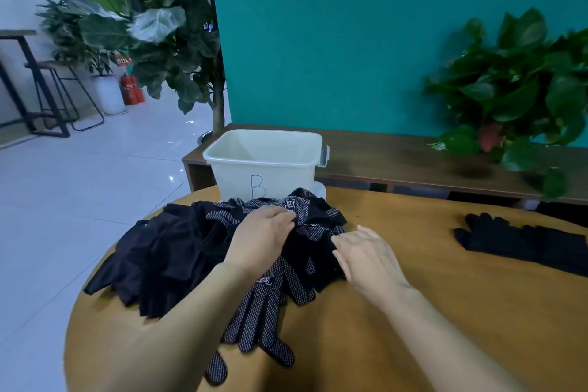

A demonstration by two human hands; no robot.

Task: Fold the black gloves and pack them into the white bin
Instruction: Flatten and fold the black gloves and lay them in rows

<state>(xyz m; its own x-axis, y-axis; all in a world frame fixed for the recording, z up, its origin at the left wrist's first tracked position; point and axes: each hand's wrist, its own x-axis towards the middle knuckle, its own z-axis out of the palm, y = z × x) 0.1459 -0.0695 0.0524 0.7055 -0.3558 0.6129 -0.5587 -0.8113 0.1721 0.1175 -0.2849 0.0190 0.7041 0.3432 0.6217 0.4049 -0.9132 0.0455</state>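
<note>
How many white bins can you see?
1. The white bin stands at the far edge of the round table, right behind the pile of black gloves, with a blue letter B on its front. No other bin shows.

Bin (264, 165) behind glove heap (191, 248)

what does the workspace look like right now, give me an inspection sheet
surface: round wooden table.
job's things: pile of black gloves at the table's left-centre; white bin marked B behind it, nothing visible inside; separate black gloves lying flat at right.
clutter: nothing seen.
grippers: left hand grips a dotted glove atop the pile; right hand open, fingers at the pile's edge.
cables: nothing seen.
surroundings: teal wall, potted plants, stool, red fire extinguishers.
</note>
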